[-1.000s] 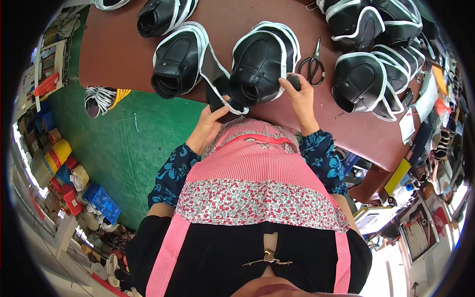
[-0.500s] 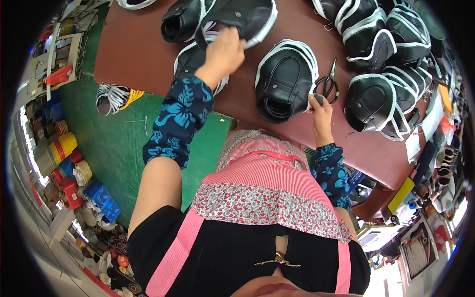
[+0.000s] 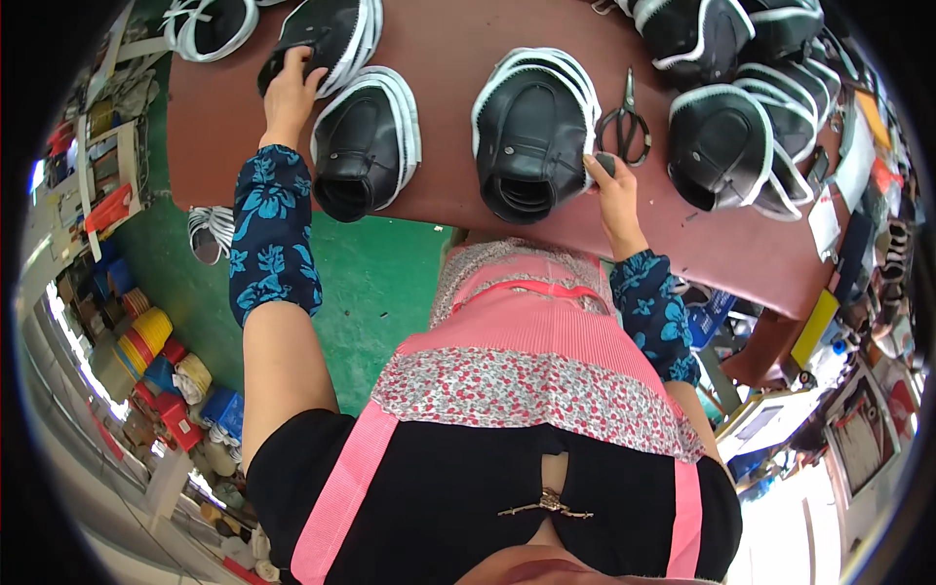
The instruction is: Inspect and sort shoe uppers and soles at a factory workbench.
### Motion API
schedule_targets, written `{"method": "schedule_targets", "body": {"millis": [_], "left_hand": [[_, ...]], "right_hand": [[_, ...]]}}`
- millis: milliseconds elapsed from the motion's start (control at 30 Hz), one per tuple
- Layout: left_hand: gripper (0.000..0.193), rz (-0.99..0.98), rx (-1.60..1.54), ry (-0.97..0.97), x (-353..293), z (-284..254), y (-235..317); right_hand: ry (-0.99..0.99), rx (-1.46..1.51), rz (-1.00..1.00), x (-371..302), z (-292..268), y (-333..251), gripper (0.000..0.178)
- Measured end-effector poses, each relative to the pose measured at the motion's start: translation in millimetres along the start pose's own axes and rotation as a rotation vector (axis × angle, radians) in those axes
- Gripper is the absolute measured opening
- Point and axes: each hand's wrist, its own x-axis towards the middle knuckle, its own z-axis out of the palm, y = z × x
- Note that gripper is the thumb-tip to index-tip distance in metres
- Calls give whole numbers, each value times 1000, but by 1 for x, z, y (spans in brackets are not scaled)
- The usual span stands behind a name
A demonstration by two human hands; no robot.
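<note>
Black helmet shells with white trim lie along the near edge of my brown table. My right hand pinches a small dark piece beside one shell, near the scissors. My left hand, reaching farther left than a moment ago, grips another shell at the far edge.

My reddish-brown desk stands on a green floor; coloured tape rolls crowd the nine o'clock side, daylight at five.
</note>
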Motion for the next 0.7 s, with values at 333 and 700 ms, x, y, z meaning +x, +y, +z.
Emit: {"method": "schedule_targets", "body": {"millis": [333,700], "left_hand": [[20,230,-523,-178,-169,18,275],[52,-1012,-1880,-398,-250,23,251]], "right_hand": [[73,-16,-27,-19,8,-23,23],[44,-41,23,10,-5,-17,32]]}}
